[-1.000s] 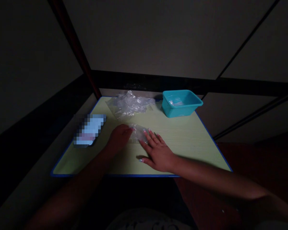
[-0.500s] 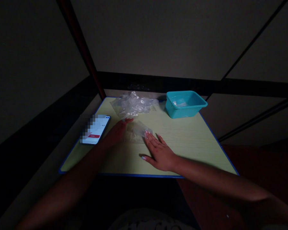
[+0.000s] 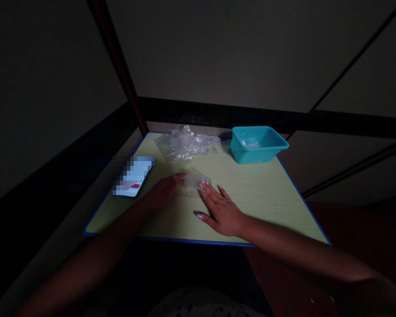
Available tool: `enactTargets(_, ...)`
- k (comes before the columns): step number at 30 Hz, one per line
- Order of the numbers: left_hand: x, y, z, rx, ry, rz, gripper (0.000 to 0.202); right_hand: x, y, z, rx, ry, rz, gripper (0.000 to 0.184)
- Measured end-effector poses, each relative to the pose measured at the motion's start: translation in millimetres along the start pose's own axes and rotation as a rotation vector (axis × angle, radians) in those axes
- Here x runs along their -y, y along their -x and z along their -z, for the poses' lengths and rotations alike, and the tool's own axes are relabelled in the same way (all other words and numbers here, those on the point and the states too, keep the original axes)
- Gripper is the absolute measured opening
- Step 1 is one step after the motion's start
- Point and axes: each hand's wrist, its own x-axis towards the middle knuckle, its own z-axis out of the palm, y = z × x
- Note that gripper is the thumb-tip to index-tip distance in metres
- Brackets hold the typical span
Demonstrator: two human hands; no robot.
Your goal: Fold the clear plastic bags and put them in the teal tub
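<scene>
A clear plastic bag (image 3: 195, 179) lies flat on the table between my two hands, with part of it folded over. My right hand (image 3: 221, 212) rests palm down at the bag's right side, fingers stretched onto it and thumb spread apart. At the bag's left side is my left hand (image 3: 166, 189), its fingers stretched out over the plastic and slightly blurred. Farther back sits a crumpled heap of clear plastic bags (image 3: 188, 143).
The pale wooden table (image 3: 267, 198) has a blue edge. A turquoise plastic basket (image 3: 255, 154) with something clear inside stands at the back right. A lit phone (image 3: 137, 176) lies at the left edge. Walls close in behind and at left.
My left hand has moved right and slightly nearer me, onto the bag's left part. My right hand stays pressed in place. The view has shifted a little.
</scene>
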Motion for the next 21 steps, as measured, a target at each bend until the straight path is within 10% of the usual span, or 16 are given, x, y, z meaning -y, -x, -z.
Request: enactTargets(21, -14, -8, -4.9, -0.212, 0.267, 0.35, 0.068, 1, -10, 5, 0.049, 0.112, 0.162, 0.066)
